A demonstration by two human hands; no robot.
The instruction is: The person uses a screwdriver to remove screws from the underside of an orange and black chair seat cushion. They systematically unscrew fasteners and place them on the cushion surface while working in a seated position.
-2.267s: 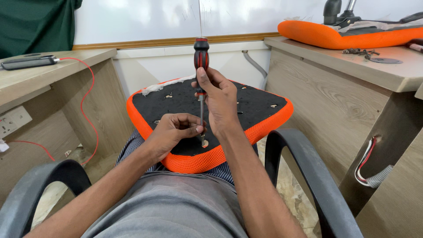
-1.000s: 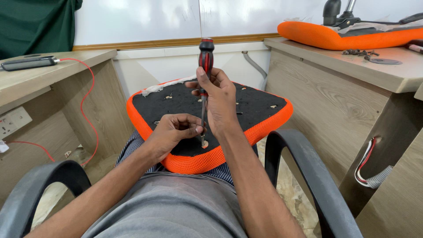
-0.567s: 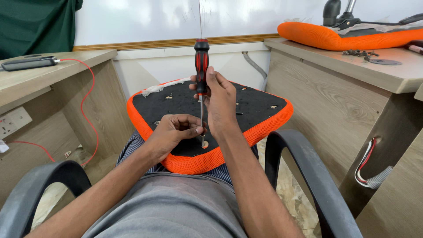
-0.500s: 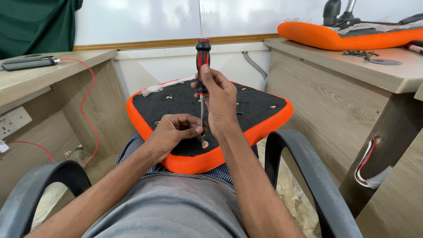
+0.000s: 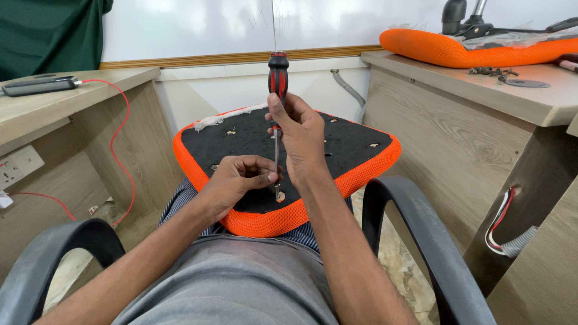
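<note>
An orange mesh chair seat (image 5: 367,171) lies upside down on my lap, its black underside (image 5: 349,141) facing up. My right hand (image 5: 301,135) grips the red and black handle of a screwdriver (image 5: 277,78) held upright over the seat. The metal shaft runs down to a screw (image 5: 280,196) near the seat's front edge. My left hand (image 5: 238,180) rests on the black underside with its fingertips pinched around the lower shaft, steadying it.
Black chair armrests (image 5: 421,241) flank my lap. A wooden desk (image 5: 481,90) on the right carries another orange seat (image 5: 469,48) and loose screws (image 5: 490,71). A left desk holds a dark device (image 5: 39,85) with a red cable (image 5: 120,138). Wires (image 5: 500,222) hang at lower right.
My right hand has shifted its grip on the screwdriver handle, twisting it slightly; the handle has wobbled a little. The left hand and the seat have stayed put.
</note>
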